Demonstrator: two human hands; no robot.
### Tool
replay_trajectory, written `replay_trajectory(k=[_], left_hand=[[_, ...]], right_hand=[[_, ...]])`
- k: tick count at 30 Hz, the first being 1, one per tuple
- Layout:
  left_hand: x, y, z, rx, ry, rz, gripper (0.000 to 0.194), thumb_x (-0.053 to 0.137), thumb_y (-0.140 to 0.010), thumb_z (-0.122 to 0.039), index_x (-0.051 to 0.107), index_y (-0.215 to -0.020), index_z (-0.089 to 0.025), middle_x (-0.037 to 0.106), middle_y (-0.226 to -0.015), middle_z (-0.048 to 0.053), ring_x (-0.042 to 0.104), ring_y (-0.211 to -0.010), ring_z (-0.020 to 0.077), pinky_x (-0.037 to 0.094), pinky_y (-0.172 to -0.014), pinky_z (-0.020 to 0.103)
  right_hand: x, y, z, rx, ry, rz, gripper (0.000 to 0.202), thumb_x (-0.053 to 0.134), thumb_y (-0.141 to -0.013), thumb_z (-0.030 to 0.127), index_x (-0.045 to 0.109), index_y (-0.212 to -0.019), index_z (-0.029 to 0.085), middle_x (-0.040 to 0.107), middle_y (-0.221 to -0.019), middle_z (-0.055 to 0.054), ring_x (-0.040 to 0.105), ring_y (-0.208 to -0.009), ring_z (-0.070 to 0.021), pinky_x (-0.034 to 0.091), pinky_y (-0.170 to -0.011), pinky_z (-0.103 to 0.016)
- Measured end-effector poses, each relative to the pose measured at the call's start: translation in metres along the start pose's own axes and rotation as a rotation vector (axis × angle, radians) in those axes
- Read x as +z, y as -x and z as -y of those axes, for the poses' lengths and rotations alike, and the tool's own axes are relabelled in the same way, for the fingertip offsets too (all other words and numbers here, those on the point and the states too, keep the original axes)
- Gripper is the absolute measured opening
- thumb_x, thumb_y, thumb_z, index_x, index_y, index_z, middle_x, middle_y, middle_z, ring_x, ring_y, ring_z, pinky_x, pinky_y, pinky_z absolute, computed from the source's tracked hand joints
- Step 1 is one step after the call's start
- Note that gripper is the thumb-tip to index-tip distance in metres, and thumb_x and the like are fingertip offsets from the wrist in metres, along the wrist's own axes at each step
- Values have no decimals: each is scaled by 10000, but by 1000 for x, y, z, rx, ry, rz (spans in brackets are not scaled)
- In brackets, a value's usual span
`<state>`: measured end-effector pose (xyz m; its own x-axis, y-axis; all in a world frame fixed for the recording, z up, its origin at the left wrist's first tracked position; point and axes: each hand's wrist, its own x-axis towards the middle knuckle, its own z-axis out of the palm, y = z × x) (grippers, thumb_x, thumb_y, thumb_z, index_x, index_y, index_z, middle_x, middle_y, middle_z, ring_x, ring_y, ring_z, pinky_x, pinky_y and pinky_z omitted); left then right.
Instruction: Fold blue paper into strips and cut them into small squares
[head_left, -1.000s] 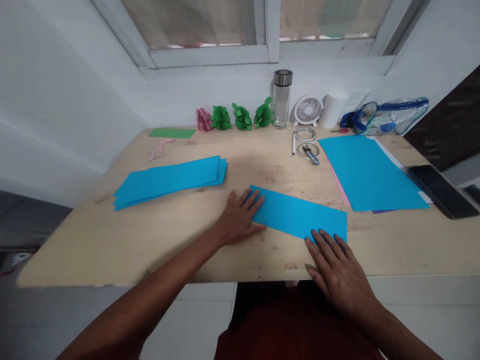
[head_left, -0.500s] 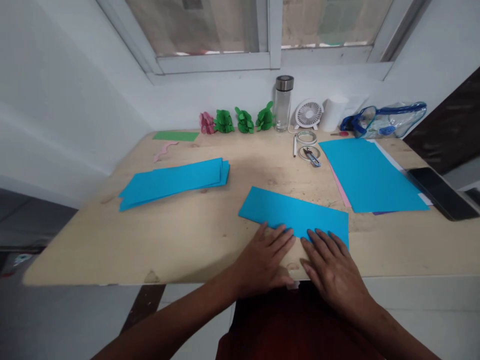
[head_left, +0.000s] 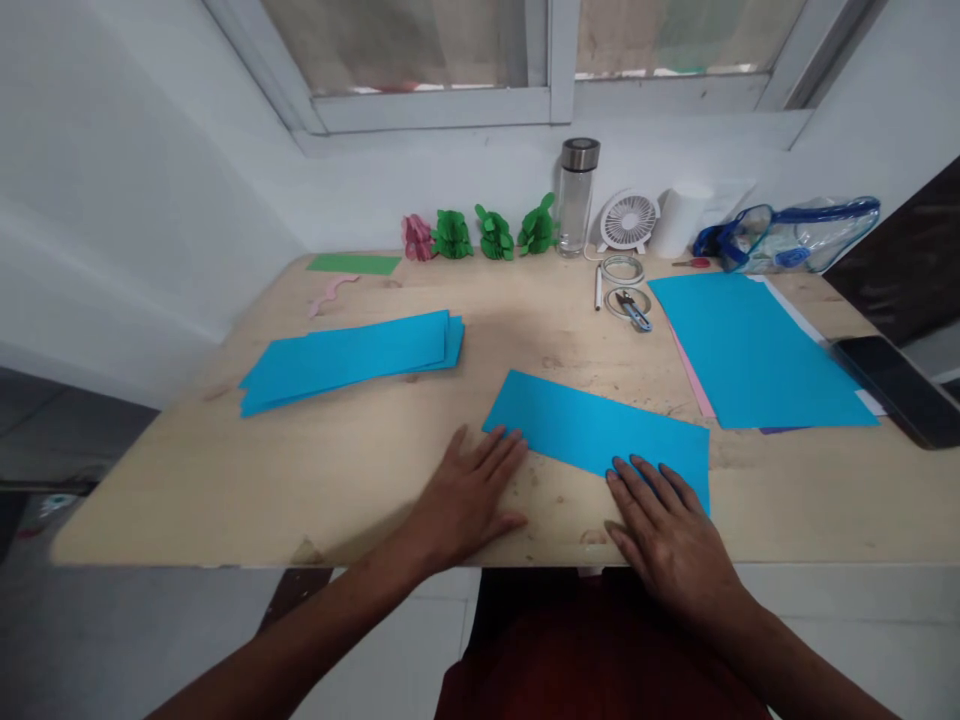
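A blue paper strip lies slantwise on the wooden table in front of me. My left hand rests flat at its lower left edge, fingertips touching the paper and fingers stretched out. Flat over the lower right end of the strip lies my right hand, its fingers extended and pressing on the paper. Neither hand grips anything. To the left sits a loose stack of similar blue strips, their ends not quite lined up.
Blue sheets and a phone lie at the right. Behind are tape rolls, a cutter, a pen, a glass bottle, a small fan, green paper shapes and a clear pouch.
My left hand has slid leftward along the strip's near edge, from its middle to its left end. My right hand stays on the right end. The view has shifted slightly.
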<state>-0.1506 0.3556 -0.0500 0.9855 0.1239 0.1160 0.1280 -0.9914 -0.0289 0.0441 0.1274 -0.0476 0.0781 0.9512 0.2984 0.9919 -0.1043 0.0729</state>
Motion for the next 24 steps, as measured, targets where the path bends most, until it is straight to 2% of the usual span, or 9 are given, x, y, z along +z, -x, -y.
replay_trajectory(k=[3,6,10,14,16,18,20,24], left_hand=[[2,14,20,-97,-11,1,699,279,-942,-612,200,-1506,-207,401,-1486,107,290,-1405,282,82,-1149,574],[3,19,25,-152,6,12,674,249,-957,-591,158,-1513,-223,365,-1510,89,264,-1416,277,97,-1146,561],[3,18,20,-183,17,13,628,255,-969,-555,169,-1511,-250,343,-1523,78,259,-1415,286,148,-1129,564],[4,16,17,-175,0,-10,601,311,-966,-523,218,-1501,-265,365,-1512,78,292,-1398,305,198,-1106,579],[4,16,18,-170,-3,-26,588,326,-965,-506,236,-1497,-271,381,-1503,78,309,-1389,307,213,-1100,581],[5,16,18,-174,-1,-42,578,330,-966,-489,242,-1495,-275,389,-1498,76,317,-1386,302,212,-1102,575],[6,16,18,-177,5,-43,577,331,-967,-479,231,-1498,-275,387,-1500,74,314,-1388,297,205,-1104,570],[5,16,18,-180,10,-19,582,314,-972,-482,210,-1503,-266,364,-1512,74,300,-1394,298,194,-1102,576]], right_hand=[[-2,7,-3,-18,18,13,468,464,-949,340,504,-1351,103,503,-1408,-130,425,-1302,-325,345,-1042,-531],[-5,1,-2,1,-5,21,467,466,-948,366,510,-1350,133,508,-1406,-124,419,-1308,-318,330,-1055,-532],[-5,-39,14,-20,-69,57,479,442,-953,395,484,-1378,177,508,-1406,-114,402,-1323,-309,292,-1084,-533],[8,-89,39,-19,-138,97,494,451,-936,443,504,-1354,186,518,-1392,-118,413,-1305,-324,258,-1095,-558],[15,-101,44,-16,-156,122,504,466,-925,462,509,-1343,184,523,-1385,-119,419,-1298,-319,255,-1096,-560],[19,-99,43,-31,-160,134,497,475,-921,464,521,-1329,183,526,-1382,-113,423,-1293,-312,247,-1103,-558],[17,-85,34,-53,-146,126,474,470,-929,444,525,-1327,193,525,-1387,-97,420,-1297,-303,234,-1112,-557],[2,-31,5,-60,-68,86,459,469,-942,410,505,-1348,201,531,-1387,-78,389,-1327,-297,251,-1110,-552]])
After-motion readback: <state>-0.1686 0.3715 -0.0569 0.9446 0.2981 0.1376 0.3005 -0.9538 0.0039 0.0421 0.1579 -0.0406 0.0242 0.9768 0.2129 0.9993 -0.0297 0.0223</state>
